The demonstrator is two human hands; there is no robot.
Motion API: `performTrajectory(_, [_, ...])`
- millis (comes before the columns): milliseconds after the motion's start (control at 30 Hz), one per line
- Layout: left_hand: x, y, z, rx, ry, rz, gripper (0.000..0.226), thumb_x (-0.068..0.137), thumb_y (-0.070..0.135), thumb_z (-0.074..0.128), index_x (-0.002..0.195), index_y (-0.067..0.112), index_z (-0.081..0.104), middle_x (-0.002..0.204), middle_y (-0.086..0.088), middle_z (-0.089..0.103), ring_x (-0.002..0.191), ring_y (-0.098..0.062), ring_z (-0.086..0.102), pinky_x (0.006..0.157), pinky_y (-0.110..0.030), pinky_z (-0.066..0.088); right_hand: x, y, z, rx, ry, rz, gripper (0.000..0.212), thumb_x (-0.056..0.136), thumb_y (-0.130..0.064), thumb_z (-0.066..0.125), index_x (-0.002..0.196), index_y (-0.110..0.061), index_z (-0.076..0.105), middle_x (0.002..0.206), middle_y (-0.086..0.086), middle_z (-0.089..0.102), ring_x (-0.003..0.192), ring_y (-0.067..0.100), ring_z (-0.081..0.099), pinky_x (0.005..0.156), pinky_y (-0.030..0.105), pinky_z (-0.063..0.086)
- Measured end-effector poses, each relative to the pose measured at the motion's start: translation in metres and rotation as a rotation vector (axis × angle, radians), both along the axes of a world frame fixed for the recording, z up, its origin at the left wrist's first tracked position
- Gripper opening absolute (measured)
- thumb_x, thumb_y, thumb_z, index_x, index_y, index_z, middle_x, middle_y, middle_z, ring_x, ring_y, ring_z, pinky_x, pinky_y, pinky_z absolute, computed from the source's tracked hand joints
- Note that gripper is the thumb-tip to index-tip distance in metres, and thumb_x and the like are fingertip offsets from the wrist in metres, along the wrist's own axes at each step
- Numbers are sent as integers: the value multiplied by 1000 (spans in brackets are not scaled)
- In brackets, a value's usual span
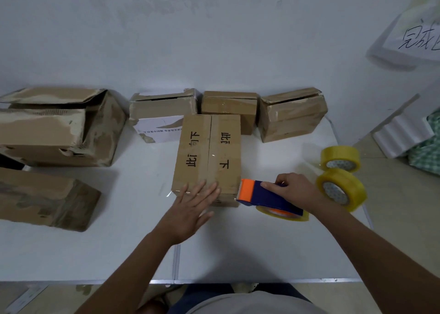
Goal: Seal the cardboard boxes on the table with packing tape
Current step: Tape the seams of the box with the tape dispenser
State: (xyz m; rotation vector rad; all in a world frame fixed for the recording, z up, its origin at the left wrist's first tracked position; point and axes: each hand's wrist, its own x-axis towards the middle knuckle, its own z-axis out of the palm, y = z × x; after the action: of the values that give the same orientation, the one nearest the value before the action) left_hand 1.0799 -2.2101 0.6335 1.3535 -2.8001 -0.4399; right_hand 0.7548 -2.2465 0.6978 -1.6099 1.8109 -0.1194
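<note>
1. Cardboard box (207,156), with black characters on its top, lies at mid-table; a strip of clear tape runs lengthwise along its centre seam and over the near edge.
2. Left hand (190,209) rests flat on the box's near end, fingers straight and spread, pressing the top surface at the taped seam.
3. Right hand (294,190) grips the blue-and-orange tape dispenser (269,198), fingers curled over its body, index finger extended along the top. The orange head sits against the box's near right corner.
4. The two hands are apart, one on each side of that corner.
5. Two spare tape rolls (341,178) lie on the table's right edge, just beyond the right hand, one touching the other.
6. Three smaller worn boxes (228,107) stand in a row behind the box, top flaps not fully flat.
7. Large torn box (62,128) stands at far left; another flat box (47,202) lies nearer.
8. White table (238,254) carries all items.
</note>
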Motion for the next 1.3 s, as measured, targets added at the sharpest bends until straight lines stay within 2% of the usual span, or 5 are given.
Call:
performTrajectory(100, [22,-9,10,6,25,-13,53,106,50,25,157,37,19,164,19,13,152,-6,5,122,-37,3,14,3,-5,33,-25,30,48,86,-68,51,94,-22,65,84,-8,65,74,8,62,60,19,46])
performTrajectory(233, [-2,-37,34,-29,76,11,47,105,44,24,128,28,60,138,8,53,127,-16,48,103,-38,41,12,11,-11,22,-48,6,50,87,-68,49,91,-21,69,83,-5,69,73,9,65,62,20,48])
performTrajectory(400, [-52,-72,21,4,-59,60,62,101,57,0,157,34,14,166,12,3,153,-14,-1,123,-46,2,6,14,-8,13,-67,-3,51,86,-68,50,92,-22,70,85,-5,69,75,7,64,65,22,50])
performTrajectory(667, [-53,-74,5,-23,-118,75,69,90,62,-23,154,38,-13,163,13,-19,151,-15,-18,121,-50,-9,-2,28,-9,78,-178,-27,40,85,-64,58,106,-30,62,100,-3,70,83,9,64,64,20,46])
performTrajectory(1300, [-51,-73,9,5,-125,49,82,82,86,-6,153,47,-10,162,17,-20,150,-12,-22,120,-52,-11,-41,40,-11,90,39,28,38,92,-49,56,123,-28,50,101,4,68,79,16,62,65,29,50])
